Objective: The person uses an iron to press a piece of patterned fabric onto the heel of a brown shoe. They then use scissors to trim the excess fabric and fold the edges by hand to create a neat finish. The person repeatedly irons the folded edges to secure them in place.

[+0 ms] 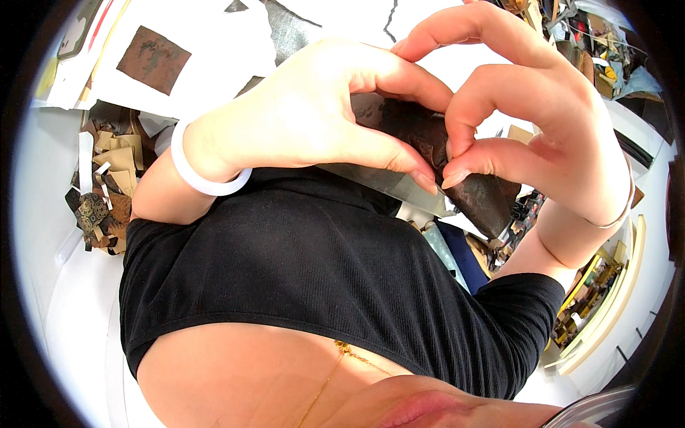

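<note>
A dark brown piece of leather (489, 203) is held up between my two hands, in front of my black top. My left hand (307, 107) grips its left side, thumb below and fingers curled over the top. On the other side, my right hand (535, 121) pinches the leather's edge between thumb and forefinger, with its other fingers bent and raised. The leather looks folded or bent near the pinch, and a corner points downward. Its upper left part is hidden by my left hand.
On the white work surface (214, 32) lies a brown leather square (153, 60), with a silvery grey sheet (292, 32) near it. Offcuts (118, 153) are heaped at the left. More mixed scraps (606, 57) lie at the upper right, above a yellow-edged shelf (606, 296).
</note>
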Demonstrator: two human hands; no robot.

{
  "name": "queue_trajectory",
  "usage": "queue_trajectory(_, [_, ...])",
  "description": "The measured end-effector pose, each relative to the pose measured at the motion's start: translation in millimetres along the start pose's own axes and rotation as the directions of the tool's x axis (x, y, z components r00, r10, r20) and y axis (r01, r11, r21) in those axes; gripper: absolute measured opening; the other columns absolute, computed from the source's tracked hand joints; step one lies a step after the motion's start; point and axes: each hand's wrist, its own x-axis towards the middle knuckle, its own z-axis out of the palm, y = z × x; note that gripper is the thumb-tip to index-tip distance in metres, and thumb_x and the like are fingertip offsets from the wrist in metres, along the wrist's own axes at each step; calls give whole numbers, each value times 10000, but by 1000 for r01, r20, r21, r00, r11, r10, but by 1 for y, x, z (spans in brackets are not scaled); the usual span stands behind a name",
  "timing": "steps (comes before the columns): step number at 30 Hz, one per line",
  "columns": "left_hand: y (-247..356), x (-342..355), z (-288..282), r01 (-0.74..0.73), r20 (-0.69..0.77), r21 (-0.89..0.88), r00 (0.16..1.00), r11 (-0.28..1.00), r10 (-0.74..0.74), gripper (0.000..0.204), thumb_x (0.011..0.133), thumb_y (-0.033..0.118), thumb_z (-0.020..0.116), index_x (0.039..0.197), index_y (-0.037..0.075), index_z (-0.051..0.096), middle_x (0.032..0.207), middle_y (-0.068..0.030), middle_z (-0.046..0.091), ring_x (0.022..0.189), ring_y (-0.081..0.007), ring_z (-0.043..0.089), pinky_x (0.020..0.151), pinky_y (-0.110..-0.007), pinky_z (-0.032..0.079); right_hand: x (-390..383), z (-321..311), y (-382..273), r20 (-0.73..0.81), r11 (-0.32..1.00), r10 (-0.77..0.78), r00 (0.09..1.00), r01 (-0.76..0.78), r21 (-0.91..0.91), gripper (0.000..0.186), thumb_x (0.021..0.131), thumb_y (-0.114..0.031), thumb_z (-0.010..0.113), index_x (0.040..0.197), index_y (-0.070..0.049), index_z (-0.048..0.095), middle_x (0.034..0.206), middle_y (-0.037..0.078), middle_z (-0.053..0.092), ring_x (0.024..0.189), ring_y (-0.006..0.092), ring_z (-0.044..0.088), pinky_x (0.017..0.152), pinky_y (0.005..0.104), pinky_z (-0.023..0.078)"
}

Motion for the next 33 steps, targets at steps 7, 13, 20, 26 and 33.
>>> queue_trajectory(7, [-1,0,2,-1,-9,-17,1000,1000,1,440,743,82,893,1123,-44,713,1139,-146,741,1103,-241,693,1006,-367,518,-2,0,-2,-10,1000,12,1000,-12,-6,428,882,-160,816,1217,-4,600,1277,168,609,1134,244,622,953,319,502])
queue_trajectory(13, [0,0,2,-38,8,4,999,999,38,433,742,78,891,1118,-43,713,1120,-134,745,1090,-232,696,991,-366,523,-3,0,-4,-11,1000,17,1000,-17,-25,458,895,-173,807,1251,5,580,1272,161,610,1132,231,619,957,314,500])
queue_trajectory(20, [4,0,2,25,13,33,1000,999,-26,450,734,96,887,1129,-40,717,1122,-134,745,1084,-235,695,990,-361,519,-3,1,-5,8,999,21,1000,-21,-46,494,911,-188,797,1291,16,556,1266,153,612,1128,217,615,961,309,497])
queue_trajectory(26, [4,2,3,-18,5,115,1000,993,18,470,717,11,837,1163,-55,708,1129,-141,741,1080,-243,698,965,-356,538,1,-6,-7,97,995,76,992,-70,-65,525,924,-200,789,1325,25,535,1261,146,613,1125,205,612,965,304,495])
queue_trajectory(33, [-3,0,2,-71,5,120,997,990,71,484,758,51,871,1186,-71,680,1147,-181,726,1119,-279,694,981,-397,561,-11,33,-7,-401,930,360,843,-288,229,434,1026,-187,656,1356,58,518,1242,121,637,1178,167,593,1014,310,482])
